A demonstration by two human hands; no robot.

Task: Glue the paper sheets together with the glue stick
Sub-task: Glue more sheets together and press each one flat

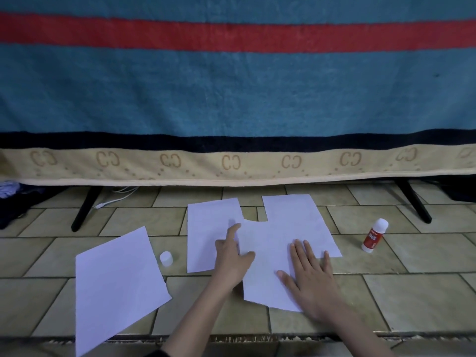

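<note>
Nearest me, my right hand (310,275) lay flat, fingers straight and spread, palm down on the top sheet (268,269). My left hand (231,255) rested at that sheet's left edge, index finger stretched forward along the seam, thumb out to the right on the paper, the other fingers curled under; it gripped nothing that I could see.

The top sheet overlapped two others: the left sheet (206,233) and the far sheet (293,212), whose near part it covered. A fourth, loose sheet (116,284) lay apart to my left, tilted, touching none of them. All lay on the tiled floor (386,287).

The glue stick (374,235) stood well to the right of the papers, uncapped from the look of its white top, leaning slightly. Its cap (166,258) sat between the loose sheet and the left sheet.

Step in hand, as I judged it: pressing and smoothing the joint after gluing. Three sheets appeared joined; whether the bond held I could not tell.

Next move, likely: fetch the glue stick with the right hand, coat an edge, then bring the loose sheet over and align it before pressing. The left hand ought to pin the joined papers meanwhile.
</note>
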